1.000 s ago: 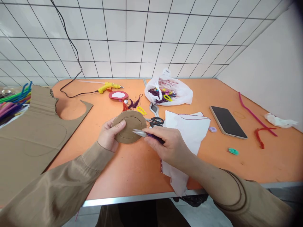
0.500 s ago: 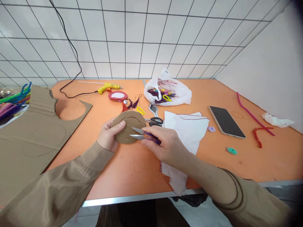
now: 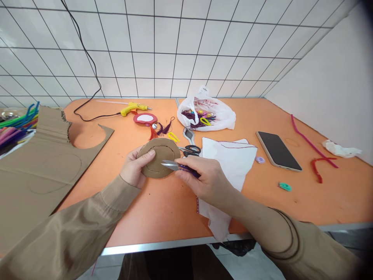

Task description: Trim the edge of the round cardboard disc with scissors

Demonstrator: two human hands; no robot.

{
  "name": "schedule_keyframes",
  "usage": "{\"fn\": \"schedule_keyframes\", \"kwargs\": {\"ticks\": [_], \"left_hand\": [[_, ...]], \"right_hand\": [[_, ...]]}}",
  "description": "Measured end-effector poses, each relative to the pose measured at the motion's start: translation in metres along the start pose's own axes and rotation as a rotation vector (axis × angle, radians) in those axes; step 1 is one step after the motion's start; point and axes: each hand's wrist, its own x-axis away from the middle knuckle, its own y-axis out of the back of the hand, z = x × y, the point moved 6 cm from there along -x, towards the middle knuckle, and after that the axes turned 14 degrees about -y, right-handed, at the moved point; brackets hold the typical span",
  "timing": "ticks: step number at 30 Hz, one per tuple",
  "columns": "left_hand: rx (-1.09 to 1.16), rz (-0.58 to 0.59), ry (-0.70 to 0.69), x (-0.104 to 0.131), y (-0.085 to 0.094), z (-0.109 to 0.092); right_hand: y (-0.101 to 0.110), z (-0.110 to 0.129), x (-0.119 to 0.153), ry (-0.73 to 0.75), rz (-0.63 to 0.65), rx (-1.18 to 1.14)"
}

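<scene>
My left hand [image 3: 136, 165] grips a round brown cardboard disc [image 3: 159, 171] by its left side, thumb on top. An inner ring line is cut or scored into the disc. Small thread snips [image 3: 170, 165] with purple handles are in my right hand [image 3: 204, 173]; their blades are nearly together and lie over the disc's right part. Most of the handles are hidden by my fingers. Behind the disc lie black-handled scissors [image 3: 192, 150], partly covered by the disc and my right hand.
Cut cardboard [image 3: 55, 167] covers the left. A yellow glue gun [image 3: 132, 108], a red oval piece [image 3: 145, 118], tassels [image 3: 166, 127] and a plastic bag [image 3: 224, 116] are at the back. White cloth [image 3: 227, 155], a phone [image 3: 278, 151] and pipe cleaners [image 3: 305, 136] lie to the right.
The snips' blades, spread apart before, are now almost closed. The disc and both hands have hardly moved.
</scene>
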Motion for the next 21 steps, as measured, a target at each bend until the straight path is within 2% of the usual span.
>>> {"fn": "schedule_keyframes", "kwargs": {"ticks": [5,11,15,17,19,21], "left_hand": [[-0.003,0.006,0.011,0.001,-0.001,-0.001],[0.045,-0.006,0.033,0.001,0.000,0.004],[0.062,0.005,0.096,0.001,0.003,0.011],[0.042,0.033,0.116,0.001,0.003,0.012],[0.033,0.065,0.118,0.001,0.003,0.012],[0.057,0.092,0.100,-0.001,0.003,0.011]], "right_hand": [[0.004,-0.001,-0.001,-0.034,-0.038,-0.045],[0.010,-0.019,-0.005,-0.306,-0.099,-0.273],[0.003,-0.030,-0.010,-0.418,-0.026,-0.492],[-0.004,-0.034,-0.013,-0.470,0.059,-0.571],[-0.011,-0.036,-0.015,-0.540,0.140,-0.644],[-0.014,-0.039,-0.015,-0.622,0.159,-0.745]]}}
